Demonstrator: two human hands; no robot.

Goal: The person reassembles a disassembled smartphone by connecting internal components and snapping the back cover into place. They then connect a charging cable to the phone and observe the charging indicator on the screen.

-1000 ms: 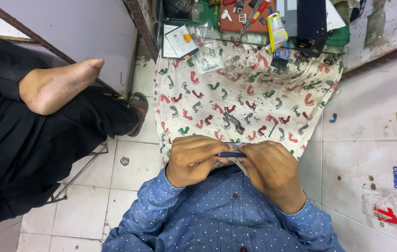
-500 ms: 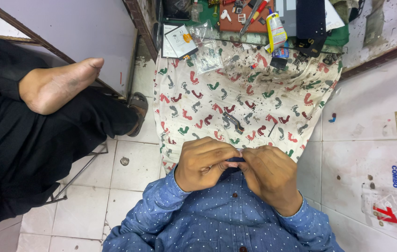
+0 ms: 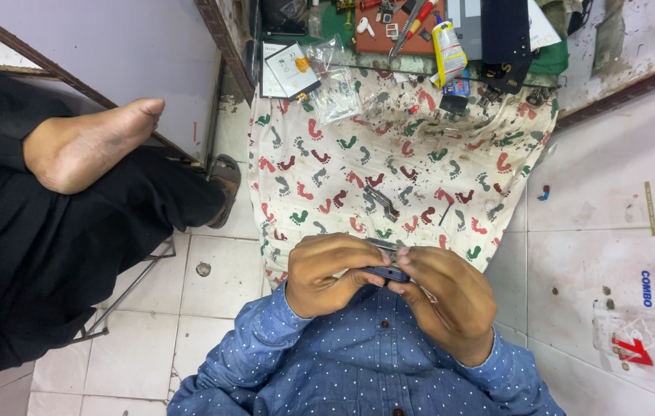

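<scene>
Fingers of left hand (image 3: 327,273) and right hand (image 3: 447,296) closed together on a small dark device (image 3: 386,272), held at chest height over a footprint-patterned cloth (image 3: 389,154). Beyond the cloth: counter (image 3: 551,58) with tools, glue bottle (image 3: 447,42). Left: another person's bare foot (image 3: 85,146).

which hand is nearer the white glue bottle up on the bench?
Right. The right hand sits almost straight below the white glue bottle; the left hand is off to the bottle's left and slightly farther. Both share a grip on the small dark device.
</scene>
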